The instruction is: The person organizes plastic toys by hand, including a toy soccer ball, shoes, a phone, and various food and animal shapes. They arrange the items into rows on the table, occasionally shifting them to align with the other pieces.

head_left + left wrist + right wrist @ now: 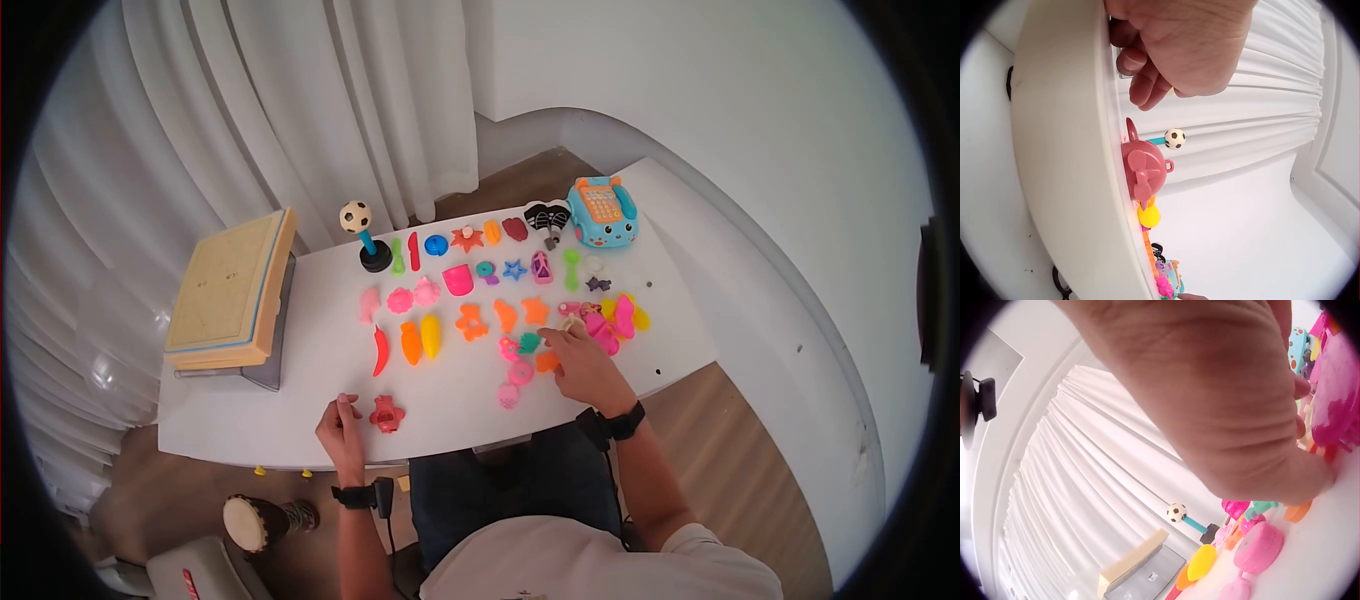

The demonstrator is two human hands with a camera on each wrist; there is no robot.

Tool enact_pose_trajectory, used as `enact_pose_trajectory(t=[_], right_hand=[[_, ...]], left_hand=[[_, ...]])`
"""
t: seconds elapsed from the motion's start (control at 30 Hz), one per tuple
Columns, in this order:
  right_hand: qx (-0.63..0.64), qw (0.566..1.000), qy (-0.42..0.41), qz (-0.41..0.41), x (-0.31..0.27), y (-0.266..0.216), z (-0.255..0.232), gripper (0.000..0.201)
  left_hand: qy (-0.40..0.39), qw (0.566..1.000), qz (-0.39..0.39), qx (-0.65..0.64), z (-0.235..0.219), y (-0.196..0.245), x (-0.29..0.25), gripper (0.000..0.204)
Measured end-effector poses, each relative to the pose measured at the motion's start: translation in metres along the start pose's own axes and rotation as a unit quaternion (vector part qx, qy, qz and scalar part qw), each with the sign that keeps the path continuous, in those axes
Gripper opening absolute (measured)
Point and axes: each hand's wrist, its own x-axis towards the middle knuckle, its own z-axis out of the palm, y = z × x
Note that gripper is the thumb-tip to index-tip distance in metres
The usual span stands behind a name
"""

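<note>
My left hand (341,428) rests at the table's front edge with fingers loosely curled and nothing in them. Just right of it lies a red toy (387,414) with rounded lobes; the left wrist view shows its domed body (1147,169) and a small loop. My right hand (585,367) reaches down among the toys at the right. Close to its fingers are a cream piece (573,323), an orange piece (547,361) and a teal piece (529,343). Its wrist hides most of the fingers in the right wrist view, so I cannot tell whether they pinch anything.
Rows of small plastic toys, including a yellow one (430,337) and a pink cup (458,280), cover the white table (300,330). A soccer ball stand (375,255) and a toy phone (605,212) stand at the back. A beige-topped box (230,285) occupies the left end.
</note>
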Motion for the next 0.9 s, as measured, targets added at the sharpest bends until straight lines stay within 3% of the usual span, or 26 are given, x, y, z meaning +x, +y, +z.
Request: enact_pose_trajectory(t=[0.1,0.3,0.37,0.4,0.47,0.6,0.77,0.9], right_hand=[[-0.022,1.000,-0.011,-0.017,0.004,-0.001,0.003,0.061],[0.051,0.998,-0.028,-0.021,0.007,0.001,-0.008,0.057],[0.080,0.994,0.054,-0.056,0.014,0.006,-0.017,0.051],[0.080,0.994,0.051,-0.058,0.022,0.011,-0.020,0.051],[0.162,0.978,0.107,0.079,0.040,0.025,-0.024,0.051],[0.184,0.969,0.122,0.108,0.069,0.062,-0.013,0.051],[0.061,0.987,0.046,0.142,0.074,0.066,-0.006,0.056],[0.079,0.983,0.031,0.165,0.066,0.054,-0.006,0.057]], left_hand=[[0.003,1.000,-0.005,-0.004,0.001,-0.005,0.001,0.044],[0.000,1.000,-0.002,-0.012,0.002,-0.006,0.001,0.044],[-0.003,1.000,-0.008,-0.014,0.000,-0.003,0.000,0.044],[-0.003,1.000,-0.010,-0.011,0.000,-0.001,0.001,0.044],[-0.003,1.000,-0.012,-0.009,0.000,-0.001,-0.001,0.043],[0.001,1.000,-0.002,-0.022,0.001,-0.005,0.002,0.043],[0.013,1.000,0.005,-0.020,0.001,-0.002,0.001,0.042],[0.006,1.000,0.004,-0.009,0.001,-0.002,0.002,0.041]])
